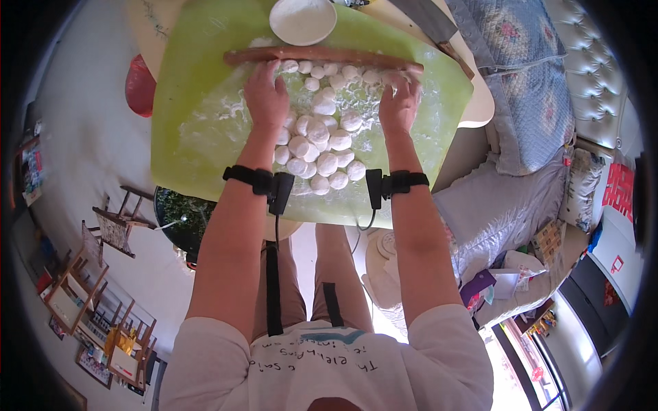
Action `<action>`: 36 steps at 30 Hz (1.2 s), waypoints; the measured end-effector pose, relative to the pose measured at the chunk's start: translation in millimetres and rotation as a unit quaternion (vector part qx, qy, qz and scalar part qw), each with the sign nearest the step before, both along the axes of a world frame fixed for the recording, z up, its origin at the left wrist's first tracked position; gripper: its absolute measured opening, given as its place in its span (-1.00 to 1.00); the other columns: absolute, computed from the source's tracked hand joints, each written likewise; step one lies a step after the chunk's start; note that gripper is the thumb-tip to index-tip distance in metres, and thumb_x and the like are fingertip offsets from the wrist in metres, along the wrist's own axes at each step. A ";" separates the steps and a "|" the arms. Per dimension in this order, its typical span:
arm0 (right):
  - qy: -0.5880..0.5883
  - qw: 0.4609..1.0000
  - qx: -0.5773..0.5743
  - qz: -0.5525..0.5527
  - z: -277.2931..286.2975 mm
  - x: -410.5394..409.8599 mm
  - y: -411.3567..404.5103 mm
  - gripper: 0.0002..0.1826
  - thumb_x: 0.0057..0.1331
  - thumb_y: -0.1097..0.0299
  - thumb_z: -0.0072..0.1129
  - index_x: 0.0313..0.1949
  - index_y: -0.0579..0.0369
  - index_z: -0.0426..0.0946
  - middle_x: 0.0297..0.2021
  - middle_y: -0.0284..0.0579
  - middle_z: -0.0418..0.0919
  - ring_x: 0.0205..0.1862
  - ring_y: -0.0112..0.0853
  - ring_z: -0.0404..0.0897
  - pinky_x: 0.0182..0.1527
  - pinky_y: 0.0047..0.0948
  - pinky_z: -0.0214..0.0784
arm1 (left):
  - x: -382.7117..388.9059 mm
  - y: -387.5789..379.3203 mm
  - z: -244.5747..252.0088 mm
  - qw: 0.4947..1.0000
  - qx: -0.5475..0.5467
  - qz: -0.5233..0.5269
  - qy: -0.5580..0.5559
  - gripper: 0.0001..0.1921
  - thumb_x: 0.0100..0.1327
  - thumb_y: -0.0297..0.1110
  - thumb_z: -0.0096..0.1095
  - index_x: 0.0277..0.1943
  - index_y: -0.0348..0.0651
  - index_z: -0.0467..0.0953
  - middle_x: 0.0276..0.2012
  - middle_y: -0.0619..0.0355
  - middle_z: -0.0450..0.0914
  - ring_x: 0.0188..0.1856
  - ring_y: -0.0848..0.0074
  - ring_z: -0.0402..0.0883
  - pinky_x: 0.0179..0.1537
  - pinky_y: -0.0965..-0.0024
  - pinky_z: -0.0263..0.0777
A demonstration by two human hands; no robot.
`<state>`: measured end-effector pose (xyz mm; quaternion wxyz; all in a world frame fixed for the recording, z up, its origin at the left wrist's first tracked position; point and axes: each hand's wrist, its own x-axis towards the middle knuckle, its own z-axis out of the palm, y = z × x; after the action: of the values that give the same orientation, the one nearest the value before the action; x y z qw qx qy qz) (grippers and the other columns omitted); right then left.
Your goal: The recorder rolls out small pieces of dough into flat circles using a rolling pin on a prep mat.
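A green mat dusted with flour lies before me. My left hand is palm down beside the left end of a row of small dough pieces, its fingertips by the near edge of a wooden rolling pin. At the row's other end rests my right hand, floury, its thumb apart from its fingers and its fingertips close to the pin. Between my forearms, several larger flattened dough rounds lie in a loose heap, some overlapping. Neither hand visibly grips anything; the undersides of the fingers are hidden.
Beyond the rolling pin stands a white bowl of flour. A cleaver with a wooden handle lies at the mat's far right. Left of the table hangs a red bag. Below the mat's left edge sits a dark pan of chopped greens.
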<state>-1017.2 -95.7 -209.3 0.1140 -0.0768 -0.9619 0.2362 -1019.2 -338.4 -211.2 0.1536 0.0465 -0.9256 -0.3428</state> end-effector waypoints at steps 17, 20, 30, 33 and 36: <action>-0.148 0.964 -0.211 -0.069 17.5 173.5 12.7 -0.77 0.20 0.29 0.17 -0.26 0.19 0.56 -0.31 -0.03 0.50 -0.37 -0.30 0.54 -0.29 -0.34 0.41 | 213.8 -60.7 13.0 0.983 0.071 0.065 -0.153 -0.75 0.15 -0.33 0.26 -0.14 -0.23 0.48 -0.23 0.10 0.51 -0.25 0.38 0.50 -0.19 0.37 0.40; -0.156 0.970 -0.172 -0.079 23.4 164.7 10.3 -0.77 0.22 0.27 0.12 -0.25 0.16 0.56 -0.25 -0.03 0.50 -0.26 -0.22 0.51 -0.18 -0.29 0.37 | 217.0 -57.7 4.8 0.984 -0.055 -0.027 -0.167 -0.65 0.08 -0.27 0.34 -0.10 -0.19 0.46 -0.10 0.03 0.49 -0.04 0.16 0.41 -0.01 0.18 0.30; -0.153 0.981 0.119 0.011 -8.9 125.6 -16.4 -0.22 0.19 -0.11 -0.04 0.31 0.04 0.07 0.35 0.06 -0.07 0.38 -0.06 -0.14 0.36 0.04 -0.51 | 148.1 -25.5 -14.5 0.956 -0.258 0.027 -0.137 -0.26 0.24 0.21 -0.18 0.32 -0.15 0.10 0.34 -0.21 -0.05 0.35 -0.04 -0.05 0.28 -0.16 -0.20; -0.159 0.980 0.120 0.029 -7.1 119.9 -9.1 -0.16 0.15 -0.15 -0.01 0.32 0.03 0.03 0.35 0.07 -0.09 0.39 -0.06 -0.16 0.36 0.05 -0.51 | 148.6 -24.0 -15.7 0.966 -0.224 0.028 -0.123 -0.26 0.24 0.21 -0.20 0.32 -0.17 0.10 0.34 -0.18 -0.03 0.35 -0.05 -0.04 0.28 -0.16 -0.22; -0.173 0.974 0.145 0.027 -5.8 121.7 -10.4 -0.10 0.12 -0.18 0.01 0.33 0.06 0.00 0.35 0.06 -0.09 0.39 -0.06 -0.16 0.37 0.03 -0.50 | 149.3 -26.1 -17.8 0.970 -0.202 0.027 -0.130 -0.26 0.24 0.21 -0.20 0.32 -0.16 0.10 0.33 -0.16 0.02 0.34 -0.04 -0.03 0.29 -0.15 -0.23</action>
<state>-895.5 -106.1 -215.2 -0.0503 -0.0732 -0.9928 0.0800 -869.9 -364.5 -229.0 0.0477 0.0839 -0.9861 -0.1351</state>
